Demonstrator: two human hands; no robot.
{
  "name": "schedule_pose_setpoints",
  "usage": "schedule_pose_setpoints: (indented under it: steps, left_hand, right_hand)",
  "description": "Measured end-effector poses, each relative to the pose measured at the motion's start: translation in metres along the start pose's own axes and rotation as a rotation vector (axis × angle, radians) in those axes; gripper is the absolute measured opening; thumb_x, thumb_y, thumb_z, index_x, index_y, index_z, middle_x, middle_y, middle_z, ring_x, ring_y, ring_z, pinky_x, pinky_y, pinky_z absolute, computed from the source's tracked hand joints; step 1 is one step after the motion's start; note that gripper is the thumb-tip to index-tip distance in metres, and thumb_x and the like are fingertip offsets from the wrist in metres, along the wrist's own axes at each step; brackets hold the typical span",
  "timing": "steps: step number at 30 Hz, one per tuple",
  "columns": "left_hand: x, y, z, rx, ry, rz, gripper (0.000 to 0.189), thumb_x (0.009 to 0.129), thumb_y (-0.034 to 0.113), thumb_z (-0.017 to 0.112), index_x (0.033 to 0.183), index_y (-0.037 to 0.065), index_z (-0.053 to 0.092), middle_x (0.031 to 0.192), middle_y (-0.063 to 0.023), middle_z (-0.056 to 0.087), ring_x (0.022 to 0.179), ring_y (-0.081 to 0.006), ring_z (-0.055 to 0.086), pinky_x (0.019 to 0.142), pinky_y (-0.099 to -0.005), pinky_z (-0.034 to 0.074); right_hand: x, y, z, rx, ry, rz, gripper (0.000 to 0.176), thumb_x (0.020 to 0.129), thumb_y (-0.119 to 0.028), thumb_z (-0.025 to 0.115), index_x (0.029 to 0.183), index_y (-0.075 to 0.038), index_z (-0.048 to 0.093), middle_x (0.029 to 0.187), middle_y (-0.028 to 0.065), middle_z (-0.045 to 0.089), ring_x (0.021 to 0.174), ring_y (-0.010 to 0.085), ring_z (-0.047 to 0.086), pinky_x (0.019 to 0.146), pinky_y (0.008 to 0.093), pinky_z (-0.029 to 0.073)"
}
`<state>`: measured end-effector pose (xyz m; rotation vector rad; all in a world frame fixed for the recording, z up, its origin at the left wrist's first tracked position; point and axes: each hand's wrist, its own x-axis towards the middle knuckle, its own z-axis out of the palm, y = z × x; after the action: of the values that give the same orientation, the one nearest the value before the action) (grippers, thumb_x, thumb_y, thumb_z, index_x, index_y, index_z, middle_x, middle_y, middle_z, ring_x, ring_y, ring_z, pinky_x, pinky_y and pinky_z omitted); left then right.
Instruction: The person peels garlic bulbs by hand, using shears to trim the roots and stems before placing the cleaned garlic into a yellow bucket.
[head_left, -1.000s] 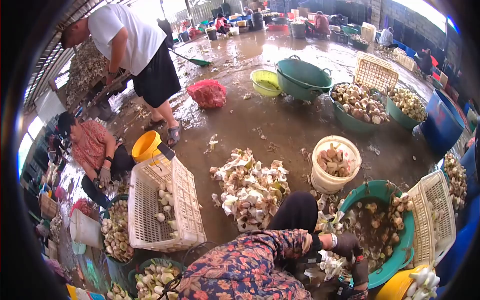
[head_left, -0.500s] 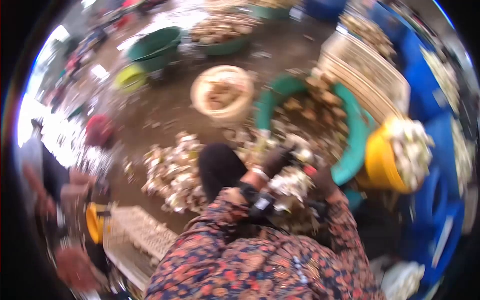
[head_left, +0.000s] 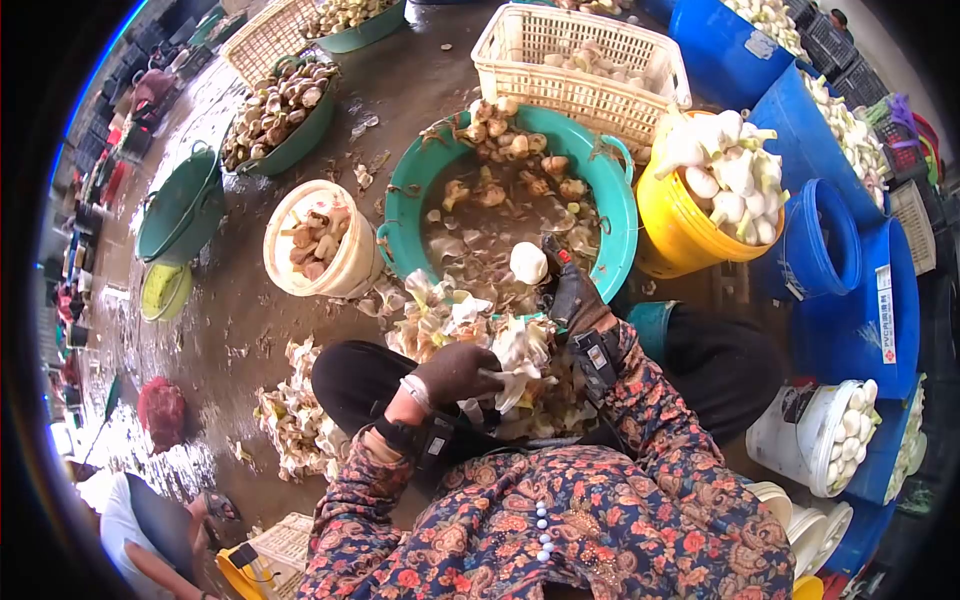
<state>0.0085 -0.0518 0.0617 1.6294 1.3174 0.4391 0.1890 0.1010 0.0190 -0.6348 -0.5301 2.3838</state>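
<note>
My left hand point(head_left: 458, 372), in a dark brown glove, is closed on a strip of pale garlic husk point(head_left: 512, 386) in front of my lap. A heap of loose husks point(head_left: 440, 318) lies just beyond it. My right hand point(head_left: 578, 300), also gloved, reaches over the near rim of the green tub point(head_left: 622, 225). Its fingers are closed round a small dark tool with a red part point(head_left: 565, 257), whose kind I cannot tell. Right at those fingertips is a round white garlic bulb point(head_left: 528, 262). Brown unpeeled bulbs point(head_left: 515, 146) sit in the tub among wet skins.
A yellow bucket point(head_left: 690, 240) heaped with white bulbs stands to the right, beside blue tubs point(head_left: 850, 300). Behind the green tub is a cream crate point(head_left: 580, 85). A cream bucket point(head_left: 325, 255) stands left of it. Another person point(head_left: 150, 530) is at the lower left.
The view has swung and sharpened. My hands have moved apart, the left toward my knee, the right forward over the tub. A white bulb now shows by the right fingertips.
</note>
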Motion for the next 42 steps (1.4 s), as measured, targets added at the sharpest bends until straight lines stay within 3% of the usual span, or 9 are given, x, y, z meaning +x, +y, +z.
schedule_pose_setpoints:
  steps: [5, 7, 9, 11, 20, 25, 35, 38, 42]
  left_hand:
    - [0.024, 0.019, -0.029, 0.170, 0.120, -0.400, 0.056, 0.067, 0.045, 0.073, 0.101, 0.003, 0.061, 0.084, -0.0138, 0.064, 0.075, -0.0239, 0.061, 0.070, -0.0292, 0.048]
    - [0.041, 0.014, -0.030, -0.100, 0.468, -0.072, 0.061, 0.073, 0.041, 0.071, 0.113, -0.001, 0.053, 0.092, -0.0128, 0.062, 0.081, -0.0179, 0.060, 0.072, -0.0291, 0.048]
    - [0.063, 0.014, -0.033, -0.720, 0.349, -0.102, 0.055, 0.080, 0.032, 0.066, 0.118, -0.005, 0.048, 0.097, -0.0066, 0.061, 0.085, -0.0105, 0.056, 0.073, -0.0249, 0.046]
    - [0.081, 0.002, -0.033, -0.763, 0.300, -0.146, 0.052, 0.081, 0.029, 0.065, 0.117, -0.005, 0.049, 0.095, -0.0052, 0.061, 0.085, -0.0101, 0.056, 0.073, -0.0249, 0.046]
    - [0.123, -0.046, -0.005, -0.123, 0.772, 0.088, 0.032, 0.073, 0.021, 0.073, 0.091, -0.001, 0.060, 0.087, -0.0097, 0.064, 0.071, -0.0129, 0.059, 0.063, -0.0275, 0.048]
    - [0.115, -0.026, -0.033, 0.166, 0.506, -0.118, 0.014, 0.072, 0.010, 0.068, 0.080, 0.000, 0.064, 0.075, -0.0074, 0.065, 0.064, -0.0094, 0.055, 0.059, -0.0263, 0.046]
    - [0.105, -0.037, -0.026, -0.344, 0.696, -0.143, 0.026, 0.077, 0.018, 0.068, 0.097, 0.001, 0.062, 0.083, -0.0089, 0.067, 0.077, -0.0113, 0.061, 0.070, -0.0252, 0.048]
    - [0.102, -0.013, -0.020, -0.037, 0.736, -0.067, 0.023, 0.076, 0.018, 0.071, 0.087, -0.001, 0.062, 0.073, -0.0085, 0.063, 0.064, -0.0090, 0.054, 0.060, -0.0254, 0.045]
    - [0.101, -0.007, -0.025, 0.104, 0.721, -0.058, 0.022, 0.073, 0.020, 0.071, 0.074, 0.001, 0.059, 0.062, -0.0110, 0.054, 0.052, -0.0143, 0.043, 0.052, -0.0290, 0.040]
  right_hand:
    - [0.003, 0.006, 0.013, 0.130, 0.253, 0.078, 0.043, 0.083, -0.050, 0.054, 0.096, -0.009, 0.064, 0.080, 0.0024, 0.065, 0.066, 0.0116, 0.058, 0.053, 0.0220, 0.046]
    - [0.002, 0.018, 0.010, 0.132, 0.278, 0.090, 0.043, 0.087, -0.049, 0.049, 0.100, -0.010, 0.063, 0.084, 0.0024, 0.065, 0.066, 0.0102, 0.058, 0.051, 0.0216, 0.043]
    - [0.007, 0.034, 0.010, -0.596, 0.039, -0.478, 0.042, 0.090, -0.045, 0.045, 0.106, -0.009, 0.059, 0.088, 0.0033, 0.064, 0.070, 0.0115, 0.059, 0.055, 0.0233, 0.046]
    - [0.023, 0.036, -0.006, 0.270, 0.094, 0.103, 0.036, 0.093, -0.033, 0.041, 0.110, -0.004, 0.056, 0.095, 0.0077, 0.064, 0.084, 0.0182, 0.061, 0.079, 0.0308, 0.049]
    - [0.040, 0.036, -0.014, 0.091, 0.461, 0.140, 0.043, 0.086, -0.054, 0.047, 0.087, -0.013, 0.061, 0.054, -0.0024, 0.048, 0.042, 0.0098, 0.042, 0.037, 0.0236, 0.029]
    - [0.039, 0.052, -0.031, -0.428, 0.402, -0.118, 0.045, 0.084, -0.056, 0.048, 0.077, -0.014, 0.060, 0.049, -0.0034, 0.042, 0.038, 0.0098, 0.037, 0.036, 0.0233, 0.028]
    - [0.032, 0.050, -0.029, 0.261, 0.451, 0.274, 0.041, 0.086, -0.053, 0.048, 0.073, -0.015, 0.055, 0.052, -0.0033, 0.040, 0.039, 0.0102, 0.037, 0.035, 0.0238, 0.030]
    - [0.013, 0.056, -0.005, -0.726, 0.388, -0.408, 0.039, 0.085, -0.048, 0.052, 0.071, -0.012, 0.052, 0.052, -0.0030, 0.039, 0.039, 0.0100, 0.037, 0.037, 0.0251, 0.032]
    - [0.016, 0.046, 0.000, -0.129, 0.623, 0.040, 0.041, 0.080, -0.049, 0.059, 0.067, -0.012, 0.050, 0.049, -0.0035, 0.037, 0.038, 0.0104, 0.037, 0.037, 0.0272, 0.031]
